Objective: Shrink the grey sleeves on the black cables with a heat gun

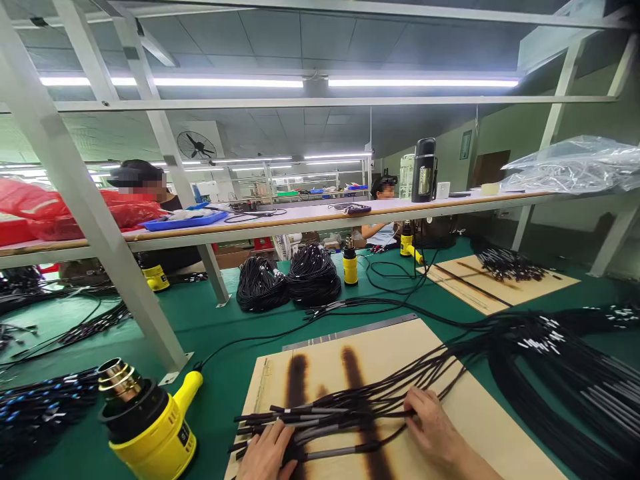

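Black cables lie fanned across the scorched board, their ends near its left edge. Over the board's near left part, the left hand rests on those ends, fingers close together, grip unclear. Towards the board's right side, the right hand touches the cables with bent fingers; I cannot tell whether they clamp. Left of the board stands a yellow heat gun; beyond its far edge sit coiled bundles.

Black across scorched tan
My feed shows black cables with grey sleeves over dark-brown scorch stripes on the tan board; left of it, a yellow-and-black heat gun; beneath it, a green worktop.
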